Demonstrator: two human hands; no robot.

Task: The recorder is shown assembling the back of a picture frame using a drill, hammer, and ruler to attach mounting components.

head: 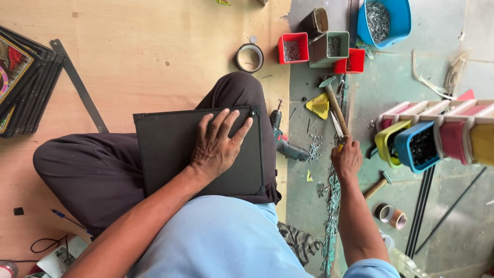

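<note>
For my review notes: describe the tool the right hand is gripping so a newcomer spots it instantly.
Look right of the plywood board, on the grey floor below the red bins. The right hand grips a hammer with a wooden handle, its metal head pointing toward the bins, unlike the smaller hammer lying free.

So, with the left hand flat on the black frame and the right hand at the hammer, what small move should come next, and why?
Probably lift the hammer toward the frame: the right hand already grips its handle on the floor, and the left hand presses the frame steady on the lap.
</note>
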